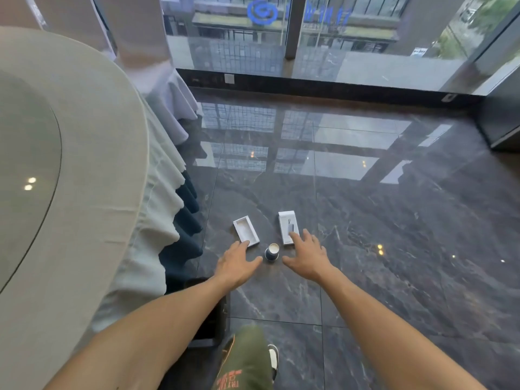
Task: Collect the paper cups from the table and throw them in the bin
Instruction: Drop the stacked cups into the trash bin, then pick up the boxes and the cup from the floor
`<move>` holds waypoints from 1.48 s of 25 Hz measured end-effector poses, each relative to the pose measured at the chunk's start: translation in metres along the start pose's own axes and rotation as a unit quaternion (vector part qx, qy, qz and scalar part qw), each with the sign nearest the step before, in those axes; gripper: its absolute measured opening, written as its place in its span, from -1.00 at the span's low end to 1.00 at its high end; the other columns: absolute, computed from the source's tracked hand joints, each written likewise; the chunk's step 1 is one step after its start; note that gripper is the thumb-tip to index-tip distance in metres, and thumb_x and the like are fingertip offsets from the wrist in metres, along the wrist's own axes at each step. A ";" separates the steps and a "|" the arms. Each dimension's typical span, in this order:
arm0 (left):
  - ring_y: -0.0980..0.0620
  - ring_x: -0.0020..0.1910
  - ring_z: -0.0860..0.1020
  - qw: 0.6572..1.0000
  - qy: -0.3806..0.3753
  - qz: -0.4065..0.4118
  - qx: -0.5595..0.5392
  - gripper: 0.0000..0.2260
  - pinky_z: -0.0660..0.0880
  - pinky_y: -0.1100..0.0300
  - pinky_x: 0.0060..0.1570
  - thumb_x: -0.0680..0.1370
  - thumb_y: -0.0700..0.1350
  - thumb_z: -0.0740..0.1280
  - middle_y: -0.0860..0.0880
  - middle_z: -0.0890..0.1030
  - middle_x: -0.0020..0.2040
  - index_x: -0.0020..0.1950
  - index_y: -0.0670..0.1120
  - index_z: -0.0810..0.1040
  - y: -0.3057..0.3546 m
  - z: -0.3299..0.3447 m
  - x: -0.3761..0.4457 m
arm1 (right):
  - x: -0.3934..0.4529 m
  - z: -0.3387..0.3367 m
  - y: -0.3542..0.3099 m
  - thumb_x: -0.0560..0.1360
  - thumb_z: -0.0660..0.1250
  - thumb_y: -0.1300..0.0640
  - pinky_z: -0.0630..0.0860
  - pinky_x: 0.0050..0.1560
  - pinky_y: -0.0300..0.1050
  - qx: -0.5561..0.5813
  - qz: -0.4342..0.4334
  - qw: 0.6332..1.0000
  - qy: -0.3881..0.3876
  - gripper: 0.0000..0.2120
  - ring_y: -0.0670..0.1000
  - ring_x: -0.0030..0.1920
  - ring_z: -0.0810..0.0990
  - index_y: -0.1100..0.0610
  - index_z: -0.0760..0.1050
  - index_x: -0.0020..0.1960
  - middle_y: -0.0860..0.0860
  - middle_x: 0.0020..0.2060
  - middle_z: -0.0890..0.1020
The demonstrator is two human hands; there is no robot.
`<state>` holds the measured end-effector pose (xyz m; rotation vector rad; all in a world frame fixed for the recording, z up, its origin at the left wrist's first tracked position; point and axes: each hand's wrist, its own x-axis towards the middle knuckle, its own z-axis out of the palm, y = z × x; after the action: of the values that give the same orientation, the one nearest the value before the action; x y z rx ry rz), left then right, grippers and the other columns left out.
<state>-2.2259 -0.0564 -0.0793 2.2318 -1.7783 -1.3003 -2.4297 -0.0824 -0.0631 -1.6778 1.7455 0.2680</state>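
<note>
A dark blue paper cup (271, 252) with a pale inside stands upright on the dark marble floor between my two hands. My left hand (237, 264) reaches down just left of it, fingers spread, holding nothing. My right hand (305, 256) is just right of the cup, also open with fingers apart and not touching the cup. A dark bin (209, 319) shows partly behind my left forearm, beside the table.
A round table (84, 192) with a beige cloth and a glass turntable fills the left. Two white box halves lie on the floor: an open tray (245, 230) and a lid (287, 226). My knee in green trousers (247, 358) is below. Glass walls stand beyond.
</note>
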 end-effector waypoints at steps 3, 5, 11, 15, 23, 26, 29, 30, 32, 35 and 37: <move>-0.11 0.55 0.36 0.998 -0.002 -0.024 -0.051 -0.31 0.32 0.00 0.49 0.59 0.21 0.32 -0.09 0.36 0.58 0.63 -0.06 0.26 0.007 -0.004 0.021 | 0.019 -0.017 0.012 0.54 0.33 -0.16 0.17 0.51 0.26 -0.004 0.014 1.000 0.004 -0.28 0.24 0.59 0.14 0.00 0.16 0.61 0.14 0.61 0.14; -0.14 0.54 0.37 0.996 -0.017 -0.054 -0.069 -0.29 0.34 -0.02 0.47 0.58 0.23 0.32 -0.11 0.37 0.58 0.64 -0.05 0.24 0.007 -0.006 0.041 | 0.038 -0.026 0.020 0.54 0.33 -0.20 0.15 0.52 0.28 -0.004 0.027 1.000 -0.003 -0.27 0.23 0.60 0.14 -0.02 0.18 0.61 0.13 0.62 0.15; -0.09 0.28 0.51 0.977 -0.028 -0.117 -0.176 -0.48 0.39 0.13 0.17 0.59 0.14 0.37 -0.09 0.53 0.43 0.47 -0.08 0.44 0.021 -0.020 0.137 | 0.122 -0.048 0.040 0.53 0.31 -0.23 0.29 0.47 0.22 -0.005 0.052 0.999 -0.015 -0.31 0.19 0.52 0.30 -0.03 0.25 0.58 0.07 0.54 0.32; -0.04 0.15 0.51 0.964 -0.031 -0.153 -0.216 -0.52 0.36 0.16 0.10 0.59 0.12 0.39 -0.10 0.57 0.35 0.42 -0.10 0.47 0.016 -0.016 0.178 | 0.163 -0.054 0.049 0.53 0.33 -0.22 0.33 0.43 0.18 0.011 0.074 0.997 -0.031 -0.33 0.20 0.49 0.35 -0.02 0.29 0.56 0.07 0.51 0.37; -0.14 0.36 0.54 0.936 -0.021 -0.234 -0.262 -0.38 0.41 0.04 0.34 0.53 0.16 0.47 -0.17 0.55 0.40 0.49 -0.10 0.42 -0.015 0.008 0.255 | 0.252 -0.030 0.067 0.48 0.41 -0.24 0.44 0.37 0.15 0.093 0.122 0.986 -0.057 -0.22 0.19 0.45 0.42 0.12 0.26 0.55 0.14 0.49 0.37; -0.14 0.40 0.50 0.926 -0.020 -0.256 -0.277 -0.31 0.39 0.03 0.38 0.50 0.18 0.50 -0.18 0.50 0.45 0.53 -0.10 0.39 -0.029 0.038 0.301 | 0.306 -0.005 0.085 0.46 0.45 -0.23 0.44 0.32 0.10 0.129 0.143 0.979 -0.064 -0.19 0.19 0.42 0.44 0.14 0.25 0.53 0.15 0.46 0.38; -0.11 0.38 0.50 0.921 -0.013 -0.265 -0.286 -0.31 0.41 0.10 0.27 0.52 0.11 0.51 -0.13 0.50 0.43 0.54 -0.15 0.37 -0.046 0.084 0.364 | 0.372 0.036 0.109 0.45 0.49 -0.19 0.42 0.28 0.05 0.150 0.137 0.977 -0.070 -0.17 0.17 0.43 0.43 0.15 0.24 0.54 0.15 0.46 0.37; -0.10 0.33 0.51 0.918 -0.007 -0.270 -0.292 -0.34 0.39 0.14 0.19 0.53 0.09 0.50 -0.11 0.51 0.39 0.52 -0.16 0.37 -0.054 0.104 0.388 | 0.396 0.054 0.119 0.44 0.51 -0.17 0.42 0.26 0.03 0.153 0.137 0.976 -0.074 -0.17 0.16 0.43 0.43 0.15 0.24 0.54 0.14 0.45 0.37; -0.12 0.34 0.50 0.909 0.010 -0.285 -0.304 -0.35 0.39 0.13 0.19 0.55 0.07 0.48 -0.10 0.50 0.38 0.53 -0.17 0.35 -0.073 0.144 0.441 | 0.446 0.093 0.139 0.42 0.54 -0.15 0.46 0.21 0.01 0.157 0.134 0.975 -0.076 -0.19 0.16 0.37 0.48 0.14 0.27 0.50 0.12 0.40 0.42; -0.19 0.34 0.51 0.880 0.050 -0.322 -0.344 -0.38 0.46 0.01 0.32 0.56 0.09 0.45 -0.16 0.51 0.42 0.49 -0.21 0.39 -0.104 0.200 0.524 | 0.530 0.157 0.177 0.36 0.57 -0.11 0.60 0.15 0.08 0.179 0.141 0.971 -0.069 -0.29 0.12 0.24 0.59 0.11 0.36 0.38 0.07 0.31 0.54; -0.23 0.32 0.52 0.856 0.083 -0.355 -0.366 -0.41 0.47 -0.04 0.31 0.56 0.08 0.42 -0.19 0.52 0.39 0.46 -0.23 0.38 -0.132 0.245 0.579 | 0.580 0.206 0.208 0.41 0.57 -0.03 0.57 0.09 0.04 0.184 0.156 0.968 -0.064 -0.34 0.14 0.24 0.60 0.15 0.36 0.37 0.07 0.30 0.56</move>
<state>-2.2579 -0.3637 -0.6429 2.4090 -0.2306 -1.4378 -2.5139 -0.3944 -0.6264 -1.1010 1.8269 0.1739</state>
